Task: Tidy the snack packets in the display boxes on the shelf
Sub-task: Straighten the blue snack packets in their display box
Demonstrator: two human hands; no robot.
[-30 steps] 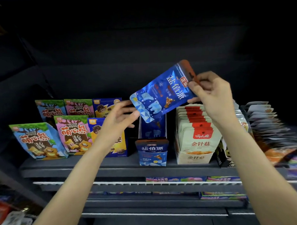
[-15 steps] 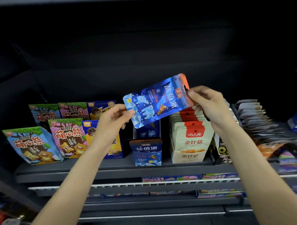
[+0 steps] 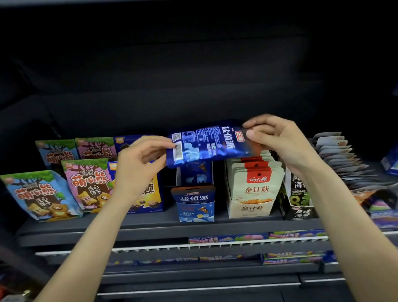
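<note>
A shiny blue snack packet (image 3: 207,143) hangs sideways in the air, its back with a barcode facing me. My left hand (image 3: 139,162) pinches its bottom end and my right hand (image 3: 277,140) pinches its top end. Right below it stands the blue display box (image 3: 196,205) of the same snack, with a few blue packets showing inside. Beside that box on the right is a cream display box (image 3: 253,207) full of cream-and-red packets.
Bear-biscuit bags (image 3: 40,196) and a blue-yellow box (image 3: 150,198) stand at the left of the dark shelf (image 3: 128,229). A black seaweed box (image 3: 298,206) and a fanned row of grey packets (image 3: 339,158) are at the right. Lower shelves hold flat packs.
The blue packet has come down from a raised tilt to lie level just above its box, and it has turned from its front to its back. Both hands came down with it.
</note>
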